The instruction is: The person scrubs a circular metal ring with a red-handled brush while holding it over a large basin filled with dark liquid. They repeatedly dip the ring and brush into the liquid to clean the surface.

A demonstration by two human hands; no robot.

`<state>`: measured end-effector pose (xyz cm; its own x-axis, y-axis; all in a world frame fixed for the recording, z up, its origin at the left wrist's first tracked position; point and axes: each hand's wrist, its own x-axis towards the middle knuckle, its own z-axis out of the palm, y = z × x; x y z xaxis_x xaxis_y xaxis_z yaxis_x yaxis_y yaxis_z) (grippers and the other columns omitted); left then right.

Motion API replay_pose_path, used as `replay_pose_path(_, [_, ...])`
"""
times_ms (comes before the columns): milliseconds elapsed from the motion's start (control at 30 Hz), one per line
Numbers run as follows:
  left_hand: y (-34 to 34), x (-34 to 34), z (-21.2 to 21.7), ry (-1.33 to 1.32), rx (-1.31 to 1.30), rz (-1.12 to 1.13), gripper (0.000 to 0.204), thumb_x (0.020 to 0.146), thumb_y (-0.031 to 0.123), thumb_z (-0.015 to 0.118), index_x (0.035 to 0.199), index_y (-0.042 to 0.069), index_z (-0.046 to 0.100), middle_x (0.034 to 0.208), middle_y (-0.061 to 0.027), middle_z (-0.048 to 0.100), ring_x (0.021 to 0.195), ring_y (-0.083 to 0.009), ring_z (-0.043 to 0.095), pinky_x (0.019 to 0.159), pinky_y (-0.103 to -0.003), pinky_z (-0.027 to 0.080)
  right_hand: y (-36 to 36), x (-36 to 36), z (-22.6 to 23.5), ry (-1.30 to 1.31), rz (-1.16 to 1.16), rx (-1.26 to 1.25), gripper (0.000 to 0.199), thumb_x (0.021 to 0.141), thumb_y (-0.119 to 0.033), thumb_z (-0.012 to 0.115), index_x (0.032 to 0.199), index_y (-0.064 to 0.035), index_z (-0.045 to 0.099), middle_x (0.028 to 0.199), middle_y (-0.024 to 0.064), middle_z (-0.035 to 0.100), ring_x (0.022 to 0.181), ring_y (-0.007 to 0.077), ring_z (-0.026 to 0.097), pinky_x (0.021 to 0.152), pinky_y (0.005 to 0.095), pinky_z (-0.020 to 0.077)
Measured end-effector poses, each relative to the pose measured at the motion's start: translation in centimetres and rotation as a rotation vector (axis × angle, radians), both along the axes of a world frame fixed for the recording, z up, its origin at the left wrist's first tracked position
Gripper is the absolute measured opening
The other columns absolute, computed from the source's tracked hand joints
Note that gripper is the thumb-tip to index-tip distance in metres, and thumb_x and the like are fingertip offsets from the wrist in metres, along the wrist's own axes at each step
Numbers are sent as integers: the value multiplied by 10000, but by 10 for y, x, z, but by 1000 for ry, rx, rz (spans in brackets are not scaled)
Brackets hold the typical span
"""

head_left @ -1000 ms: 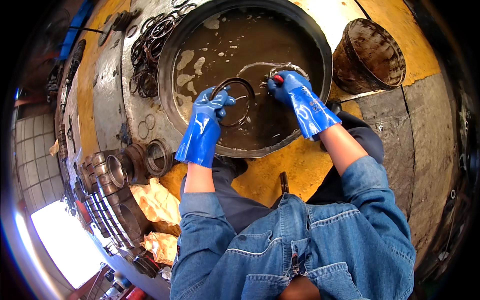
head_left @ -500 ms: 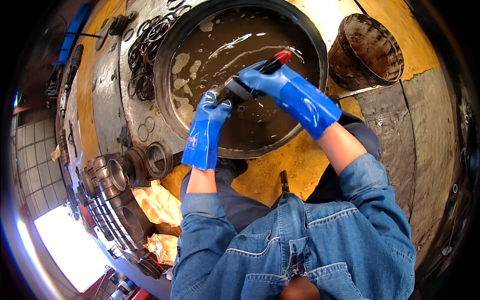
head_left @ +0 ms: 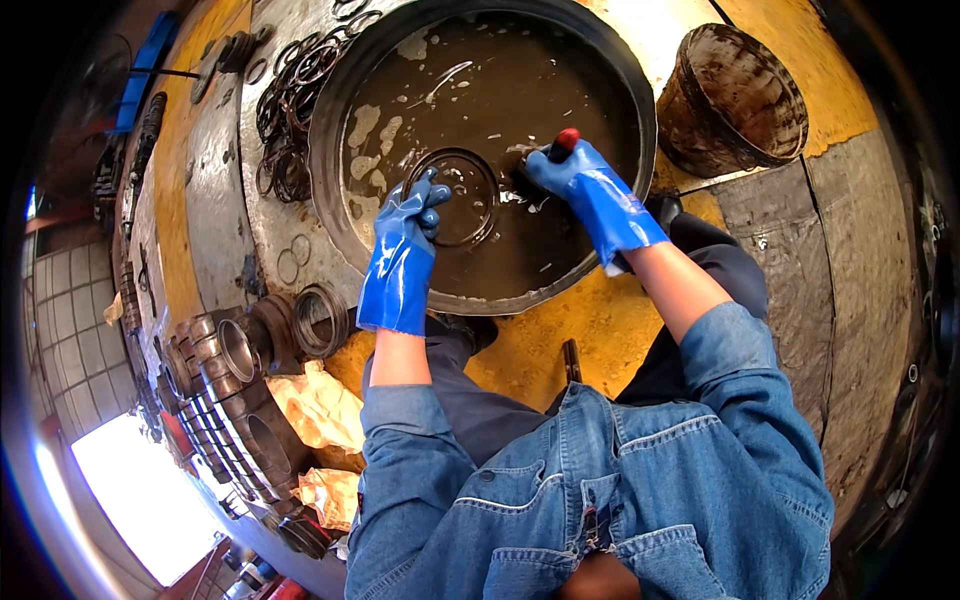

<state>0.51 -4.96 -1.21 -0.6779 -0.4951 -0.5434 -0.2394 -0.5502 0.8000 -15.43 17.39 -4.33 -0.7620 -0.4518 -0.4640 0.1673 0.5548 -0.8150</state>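
Note:
A wide round tub [head_left: 328, 190] of murky brown liquid lies in front of me, with pale foam floating along its left side. My left hand [head_left: 405, 220], in a blue rubber glove, is closed on the left edge of a thin dark ring [head_left: 494, 203], which is over or at the liquid's surface. My right hand [head_left: 575, 172], gloved alike, grips a dark-handled brush [head_left: 566, 140] with a red handle end. The brush's head is dark and blurred, low over the liquid just right of the ring; whether it dips in cannot be told.
Left of the tub lies a heap of dark rings [head_left: 290, 110]. Nearer are thick metal rings [head_left: 320, 318], several cylindrical metal parts [head_left: 245, 350] and crumpled brown paper [head_left: 318, 405]. A dirty bucket [head_left: 690, 120] stands at the right, beside grey floor sheets [head_left: 770, 260].
My hands have moved apart. The ring now shows as a full round beside my left hand, and the brush has swung lower, to the ring's right.

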Motion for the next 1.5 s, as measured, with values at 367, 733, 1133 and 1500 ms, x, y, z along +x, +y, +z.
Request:
replay_pose_path(367, [14,-6,1,-55,37,-19,292,1019,169,697,1290,61,685,931,-80,782,570,-60,483,523,-228,337,-32,19,34,620,270,-389,300,972,-340,727,1175,-126,781,1033,134,795,943,328,767,842,394,614])
replay_pose_path(733, [27,-7,19,56,-81,-11,419,1053,167,664,1442,17,615,852,-43,729,483,-49,379,495,-245,296,-24,27,11,-117,93,30,429,891,-434,705,910,-9,758,827,151,747,800,211,706,774,372,549])
replay_pose_path(1133, [13,-4,7,43,-158,46,308,1036,164,710,1316,38,703,874,-80,780,506,-44,493,452,-197,338,-10,17,26,87,180,187,401,893,-416,713,1016,-42,792,880,125,779,824,195,732,785,369,577])
replay_pose_path(1500, [22,-7,11,65,-54,-45,340,1047,191,690,1353,43,691,834,-53,746,484,-53,437,456,-245,312,-15,0,26,348,196,-234,260,965,-277,691,1145,-121,798,1027,105,804,930,244,766,858,343,606])
